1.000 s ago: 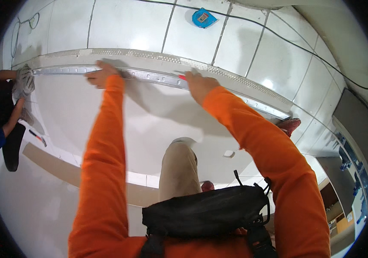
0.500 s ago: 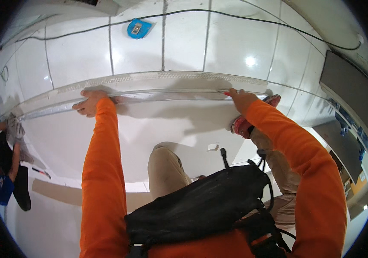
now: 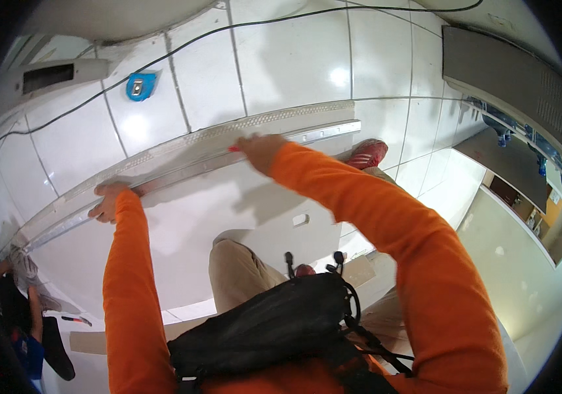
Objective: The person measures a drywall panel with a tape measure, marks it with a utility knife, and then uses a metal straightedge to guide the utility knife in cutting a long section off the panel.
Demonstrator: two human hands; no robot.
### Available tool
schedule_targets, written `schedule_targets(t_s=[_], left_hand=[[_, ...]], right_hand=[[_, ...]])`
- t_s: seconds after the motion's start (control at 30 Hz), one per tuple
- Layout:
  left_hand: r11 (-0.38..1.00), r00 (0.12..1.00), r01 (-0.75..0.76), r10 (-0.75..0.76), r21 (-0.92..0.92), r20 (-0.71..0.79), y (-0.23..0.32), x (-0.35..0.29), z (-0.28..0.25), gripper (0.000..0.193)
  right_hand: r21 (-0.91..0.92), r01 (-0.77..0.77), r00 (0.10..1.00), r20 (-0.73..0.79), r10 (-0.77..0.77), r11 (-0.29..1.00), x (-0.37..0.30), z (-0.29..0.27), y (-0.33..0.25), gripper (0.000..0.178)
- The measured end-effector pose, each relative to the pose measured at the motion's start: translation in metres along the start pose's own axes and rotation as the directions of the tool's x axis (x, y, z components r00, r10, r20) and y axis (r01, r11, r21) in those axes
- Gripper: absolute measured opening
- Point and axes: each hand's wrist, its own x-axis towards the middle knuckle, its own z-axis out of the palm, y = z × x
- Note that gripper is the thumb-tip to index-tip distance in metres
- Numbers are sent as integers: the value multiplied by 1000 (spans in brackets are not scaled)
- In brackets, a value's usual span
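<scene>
A large white plasterboard sheet [image 3: 189, 262] lies on the floor in front of me. Along its far part runs a long, straight metal bar [image 3: 320, 133]. My left hand [image 3: 111, 202] presses on the bar left of the middle, its fingers spread. My right hand [image 3: 259, 151] is closed over the bar farther right, around a small red tool [image 3: 233, 149]. Only the tool's red end shows, so its exact kind is unclear. At the bar's far left end, a co-worker's gloved hand [image 3: 23, 264] rests on it.
A blue tape measure [image 3: 141, 87] lies on the white tiles beyond the sheet, near a black cable [image 3: 192, 41]. A red-and-black tool [image 3: 77, 320] lies near the co-worker. My red shoe [image 3: 367, 155] is by the bar's right end. A grey panel [image 3: 500, 72] stands at right.
My right hand has moved left along the bar with the red tool, closer to my left hand. The view has turned, and my left hand stays on the bar.
</scene>
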Motion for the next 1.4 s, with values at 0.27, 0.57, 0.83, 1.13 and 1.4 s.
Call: schedule_targets(t_s=[0.27, 0.57, 0.83, 1.13, 1.4], left_hand=[[999, 996, -43, 42, -17, -73, 2, 0, 4, 79], [998, 1000, -8, 8, -70, -2, -3, 4, 5, 85], [1000, 1000, 2, -3, -14, -29, 1, 2, 5, 77], [1000, 1000, 18, -18, 14, -17, 8, -8, -9, 75], [1000, 1000, -6, 6, -1, 0, 4, -3, -4, 79]], right_hand=[[4, -17, 975, 220, 16, 1000, -5, -24, 22, 35], [-457, -316, 814, 320, 485, 831, -177, -69, 255, 57], [425, -598, 800, 265, 538, 679, -195, -31, 266, 45], [160, 207, 977, -88, -195, 965, 56, 25, -90, 54], [379, -194, 969, 218, 117, 905, 91, 13, -116, 51]])
